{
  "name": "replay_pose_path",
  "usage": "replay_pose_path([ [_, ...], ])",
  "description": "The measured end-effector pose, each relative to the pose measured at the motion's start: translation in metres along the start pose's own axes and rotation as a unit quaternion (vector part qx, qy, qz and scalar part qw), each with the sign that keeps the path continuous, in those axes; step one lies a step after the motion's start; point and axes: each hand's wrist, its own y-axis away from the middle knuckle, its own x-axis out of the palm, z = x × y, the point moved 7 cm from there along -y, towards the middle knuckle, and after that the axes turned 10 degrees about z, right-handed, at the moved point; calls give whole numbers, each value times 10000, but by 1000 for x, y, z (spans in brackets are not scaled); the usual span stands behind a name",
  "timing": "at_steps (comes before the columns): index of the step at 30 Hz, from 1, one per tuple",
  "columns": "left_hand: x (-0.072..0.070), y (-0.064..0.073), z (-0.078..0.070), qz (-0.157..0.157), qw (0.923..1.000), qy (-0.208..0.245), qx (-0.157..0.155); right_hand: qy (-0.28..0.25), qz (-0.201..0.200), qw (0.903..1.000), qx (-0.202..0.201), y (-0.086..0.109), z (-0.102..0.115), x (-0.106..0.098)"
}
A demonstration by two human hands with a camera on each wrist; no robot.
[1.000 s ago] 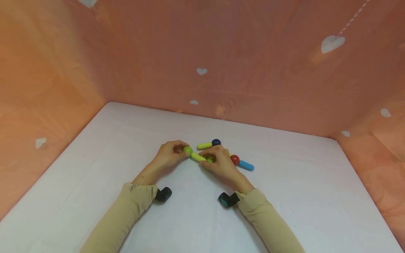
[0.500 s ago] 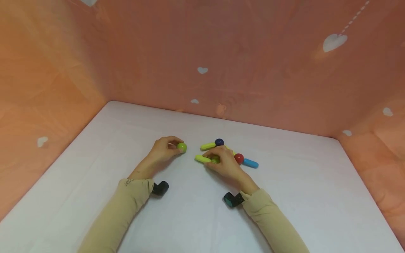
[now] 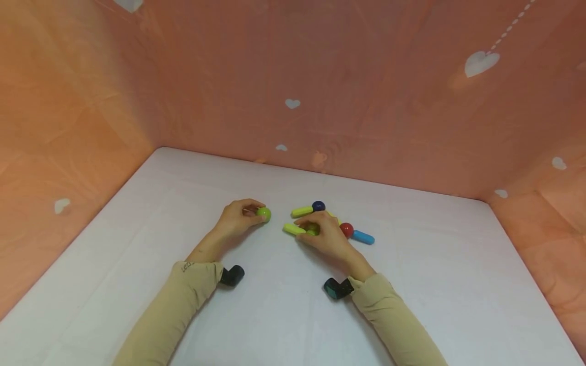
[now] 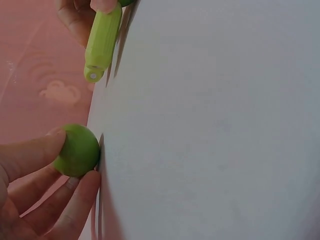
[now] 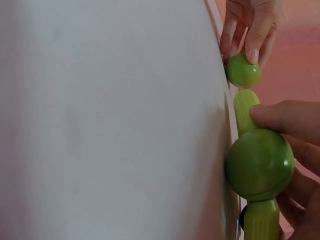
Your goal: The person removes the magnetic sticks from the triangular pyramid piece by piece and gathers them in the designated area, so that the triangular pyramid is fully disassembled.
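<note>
My left hand [image 3: 234, 218] pinches a small green ball [image 3: 264, 215] between thumb and fingers, low over the white table. In the left wrist view, this ball [image 4: 77, 150] sits apart from the end of a yellow-green rod [image 4: 103, 40], whose tip bears a small shiny disc. The rod is gripped near its other end by my right hand [image 3: 330, 235]. A second green ball [image 5: 260, 164] joins that rod in the right wrist view, with another yellow-green rod [image 5: 263, 220] on its opposite side. My right fingers partly hide these joined pieces in the head view.
Behind my right hand lie a yellow-green rod [image 3: 302, 211] and a dark blue ball [image 3: 318, 206]. Right of it are a red ball [image 3: 347, 230] and a blue rod [image 3: 363, 237]. A pinkish-orange cloth [image 3: 220, 86] with white hearts walls the table [image 3: 435, 284].
The left-held ball has come away from the rod's end and moved left with my left hand. My right hand and the joined pieces have shifted slightly right. Little differs over the last half second.
</note>
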Motion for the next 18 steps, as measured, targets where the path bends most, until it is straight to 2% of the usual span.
replay_pose_path([
  [6,0,-2,-1,-40,10000,1,19,-35,-35,10000,7,0,0,-2],
  [18,-11,-15,2,-278,9986,257,-367,-179,-120,9996,-156,3,-1,-2],
])
